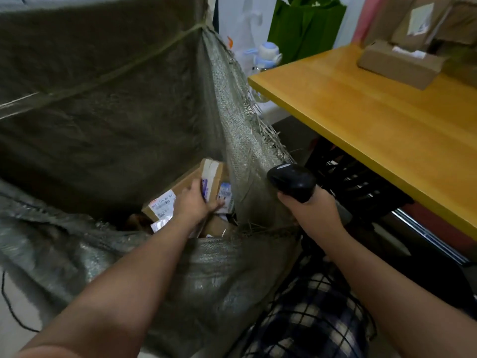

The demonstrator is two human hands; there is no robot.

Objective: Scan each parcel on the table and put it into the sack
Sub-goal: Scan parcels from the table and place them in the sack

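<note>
A big grey-green woven sack (103, 99) stands open on the left. My left hand (196, 202) reaches down inside it and grips a small cardboard parcel (214, 177) with white labels, thumb on one side and fingers on the other. Under it lies a larger labelled box (165, 200) among other parcels. Just outside the sack's right wall, my right hand (309, 210) grips a black barcode scanner (291, 182). On the yellow wooden table (361, 117) at the right, a brown parcel (397, 63) lies near the far end.
More cardboard boxes (423, 21) are stacked at the table's far right corner. A green bag (304, 27) and a pale blue bottle (268, 54) stand behind the sack. A black crate (356, 182) sits under the table. The sack's frayed edge (258, 130) hangs beside the table.
</note>
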